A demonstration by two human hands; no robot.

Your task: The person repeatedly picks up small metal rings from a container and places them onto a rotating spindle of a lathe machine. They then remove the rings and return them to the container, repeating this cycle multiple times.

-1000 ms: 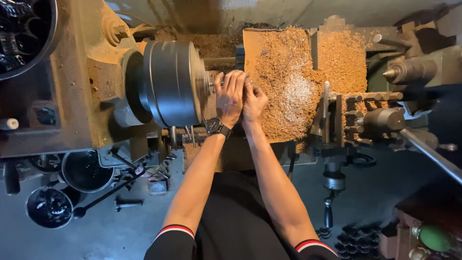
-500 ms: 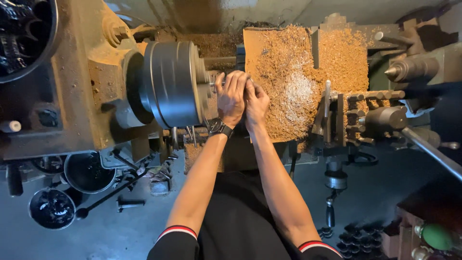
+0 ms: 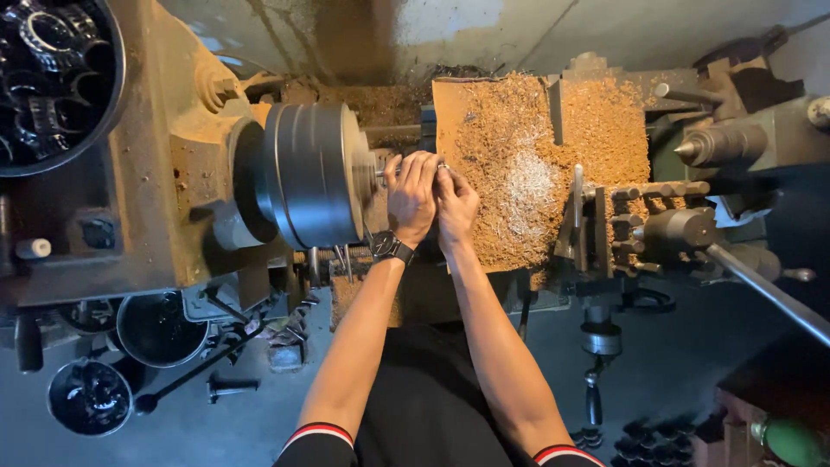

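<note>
Hiding workpiece: left hand (image 3: 411,197), right hand (image 3: 456,203)

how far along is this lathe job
Done: plenty of cutting, judging by the shavings heaped on the carriage. In hand: the left hand and right hand are together at the face of the chuck, on a small part I cannot make out. Left: the pointed tailstock centre stands well away from the chuck.
</note>
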